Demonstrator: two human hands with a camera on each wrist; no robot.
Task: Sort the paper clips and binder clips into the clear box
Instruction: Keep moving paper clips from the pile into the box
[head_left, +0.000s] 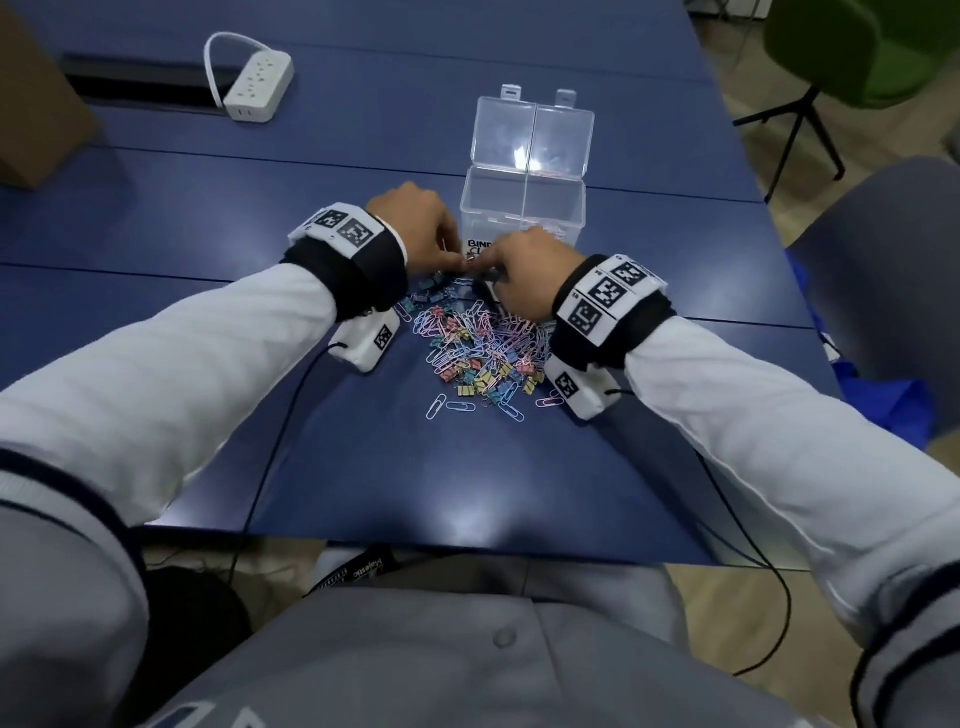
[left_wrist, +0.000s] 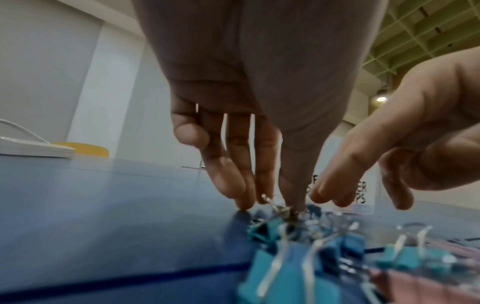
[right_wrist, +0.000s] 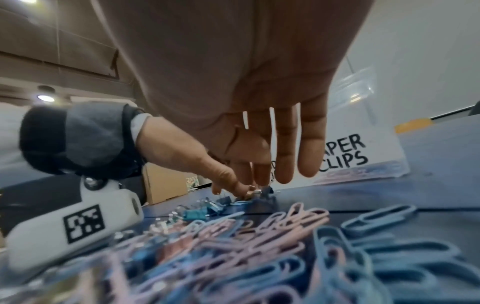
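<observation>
A mixed pile of pastel paper clips and binder clips (head_left: 483, 343) lies on the blue table (head_left: 415, 467), just in front of the clear box (head_left: 522, 208). The box's lid (head_left: 532, 132) stands open, and its right half is labelled PAPER CLIPS (right_wrist: 363, 156). My left hand (left_wrist: 280, 203) reaches down at the pile's far edge, thumb and forefinger pinching the wire handle of a small binder clip (left_wrist: 275, 206). Beside it my right hand (right_wrist: 272, 176) points its straight fingers down at the same spot, holding nothing I can see. Blue binder clips (left_wrist: 285, 267) and pink and blue paper clips (right_wrist: 285, 236) fill the foreground.
A white power strip (head_left: 258, 83) lies at the far left by a dark cable slot. A cardboard box (head_left: 31, 119) stands at the left edge. A green chair (head_left: 857, 47) and a grey chair (head_left: 883, 286) are off the table's right side. Wrist-camera cables trail toward me.
</observation>
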